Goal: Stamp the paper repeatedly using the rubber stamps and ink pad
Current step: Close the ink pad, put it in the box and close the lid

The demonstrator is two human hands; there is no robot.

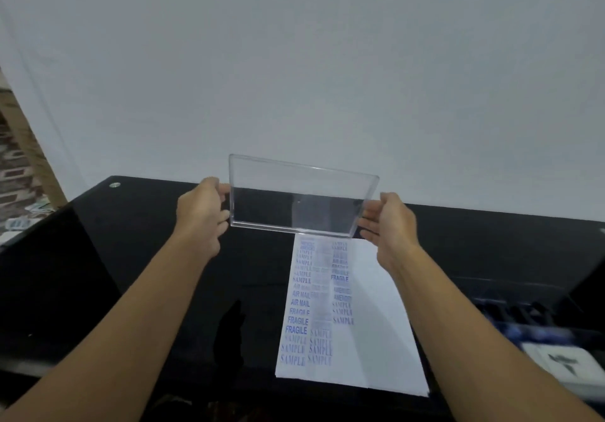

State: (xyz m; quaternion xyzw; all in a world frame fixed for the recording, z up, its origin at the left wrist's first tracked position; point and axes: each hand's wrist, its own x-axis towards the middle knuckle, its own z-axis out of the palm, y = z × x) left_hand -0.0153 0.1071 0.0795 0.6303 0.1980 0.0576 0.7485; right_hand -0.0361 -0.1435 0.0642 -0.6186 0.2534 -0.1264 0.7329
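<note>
We are holding a clear plastic lid [301, 195] above the stamped paper [370, 307], our left hand [199, 215] and right hand [389, 225] gripping its ends with curled fingers.

Clear plastic tray [301, 199]; black table [147, 241]; white wall [294, 61]; blurred white box [553, 361], perhaps.

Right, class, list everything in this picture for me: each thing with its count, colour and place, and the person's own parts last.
plastic tray: one, clear, held up above the table's far edge.
paper: one sheet, white with blue stamped words, flat on the table below the tray.
table: one, black, across the lower picture.
wall: one, white, behind the table.
blurred things: count unclear, dark blue and white, far right on the table.
left hand: one, grips the tray's left edge.
right hand: one, holds the tray's right edge.
</note>
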